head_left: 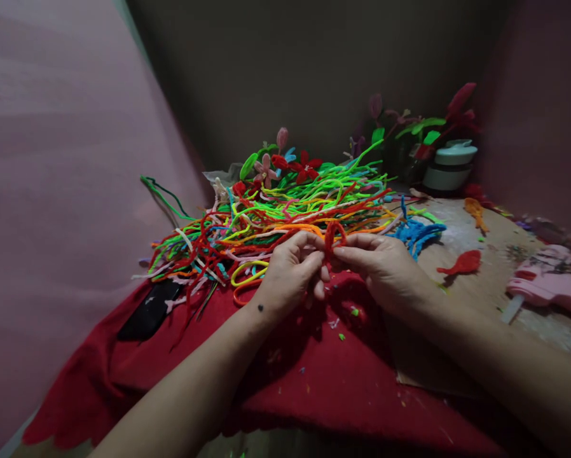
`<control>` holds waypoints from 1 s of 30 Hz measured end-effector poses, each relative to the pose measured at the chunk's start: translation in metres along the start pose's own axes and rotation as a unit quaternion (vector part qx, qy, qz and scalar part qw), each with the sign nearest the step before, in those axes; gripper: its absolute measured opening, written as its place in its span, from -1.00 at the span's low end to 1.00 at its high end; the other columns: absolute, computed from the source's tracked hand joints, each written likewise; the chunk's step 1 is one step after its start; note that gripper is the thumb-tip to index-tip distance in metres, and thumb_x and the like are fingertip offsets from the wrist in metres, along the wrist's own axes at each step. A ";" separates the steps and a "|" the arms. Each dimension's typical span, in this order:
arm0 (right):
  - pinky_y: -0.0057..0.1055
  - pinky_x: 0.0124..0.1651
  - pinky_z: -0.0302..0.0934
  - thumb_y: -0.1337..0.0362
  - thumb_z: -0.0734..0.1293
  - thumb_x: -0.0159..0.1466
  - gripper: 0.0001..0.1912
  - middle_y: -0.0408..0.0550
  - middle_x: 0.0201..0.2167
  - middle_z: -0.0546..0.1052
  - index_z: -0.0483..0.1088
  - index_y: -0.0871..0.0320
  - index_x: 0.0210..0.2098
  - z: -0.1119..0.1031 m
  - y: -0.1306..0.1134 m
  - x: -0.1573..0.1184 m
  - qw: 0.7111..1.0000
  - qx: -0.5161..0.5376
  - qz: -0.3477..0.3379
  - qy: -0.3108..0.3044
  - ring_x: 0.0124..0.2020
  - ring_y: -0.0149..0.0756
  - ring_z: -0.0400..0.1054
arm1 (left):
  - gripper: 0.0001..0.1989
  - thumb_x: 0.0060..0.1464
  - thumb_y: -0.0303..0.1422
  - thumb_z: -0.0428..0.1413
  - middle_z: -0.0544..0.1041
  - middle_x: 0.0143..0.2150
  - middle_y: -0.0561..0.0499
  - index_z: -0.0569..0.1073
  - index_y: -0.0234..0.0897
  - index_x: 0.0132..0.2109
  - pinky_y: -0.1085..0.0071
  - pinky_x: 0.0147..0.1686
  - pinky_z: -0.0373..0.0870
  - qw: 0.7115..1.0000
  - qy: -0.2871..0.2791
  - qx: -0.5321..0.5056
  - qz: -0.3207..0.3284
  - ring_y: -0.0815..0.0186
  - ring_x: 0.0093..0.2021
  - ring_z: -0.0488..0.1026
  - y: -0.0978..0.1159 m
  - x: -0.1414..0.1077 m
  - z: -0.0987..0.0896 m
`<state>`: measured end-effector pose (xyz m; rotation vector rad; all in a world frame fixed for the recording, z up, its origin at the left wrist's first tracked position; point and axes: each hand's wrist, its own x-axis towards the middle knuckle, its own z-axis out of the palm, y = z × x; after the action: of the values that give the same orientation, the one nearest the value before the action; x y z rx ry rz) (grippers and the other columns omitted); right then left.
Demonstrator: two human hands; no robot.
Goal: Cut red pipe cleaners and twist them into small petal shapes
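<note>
Between my two hands is a red pipe cleaner [334, 234], bent into a small upright loop. My left hand [297, 267] pinches it low on its left side, thumb against the curled fingers. From the right, my right hand [385, 264] grips the loop's side between thumb and forefinger. Just behind the hands lies a large heap of pipe cleaners [285, 207] in green, orange, red, yellow and white. A yellow pipe cleaner loop [247, 270] rests beside my left hand. Blue bent pipe cleaners [416, 234] lie beyond my right hand.
A red cloth [285, 381] covers the table front, with a black phone [151, 310] at left. On the cardboard [450, 222] at right are a red petal-like piece [463, 263] and a pink glue gun [547, 273]. Fuzzy flowers [307, 166] and a lidded container [450, 166] stand behind.
</note>
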<state>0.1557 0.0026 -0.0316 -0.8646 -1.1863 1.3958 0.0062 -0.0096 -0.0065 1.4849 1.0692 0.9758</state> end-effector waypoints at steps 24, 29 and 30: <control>-0.49 -0.47 0.22 0.27 0.37 0.05 -0.89 -0.11 -0.57 0.49 0.42 0.21 -0.50 0.004 0.009 0.002 0.996 0.062 0.047 -0.036 -0.57 -0.44 0.33 | -0.89 0.09 -0.54 -0.13 0.44 -0.62 0.08 0.14 -0.26 -0.35 0.50 -0.60 0.35 0.986 -0.111 0.057 -0.107 0.32 -0.62 0.48 -0.003 0.004 -0.005; -0.49 -0.45 0.24 0.28 0.38 0.06 -0.89 -0.14 -0.57 0.49 0.43 0.21 -0.50 0.003 0.010 0.003 0.996 0.054 0.052 -0.047 -0.58 -0.45 0.35 | -0.93 0.11 -0.46 -0.09 0.42 -0.57 0.07 0.19 -0.26 -0.36 0.49 -0.56 0.31 0.980 -0.122 0.127 -0.090 0.36 -0.58 0.44 -0.001 0.005 -0.013; -0.48 -0.44 0.25 0.28 0.38 0.06 -0.89 -0.15 -0.57 0.49 0.43 0.21 -0.51 0.003 0.009 0.002 0.996 0.051 0.053 -0.047 -0.58 -0.46 0.35 | -0.92 0.10 -0.44 -0.07 0.42 -0.53 0.06 0.23 -0.28 -0.37 0.50 -0.53 0.31 0.979 -0.115 0.152 -0.069 0.38 -0.55 0.43 0.001 0.005 -0.015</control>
<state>0.1501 0.0049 -0.0391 -0.8072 -1.1426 1.5844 -0.0066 -0.0007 -0.0030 1.6973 1.1699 0.5444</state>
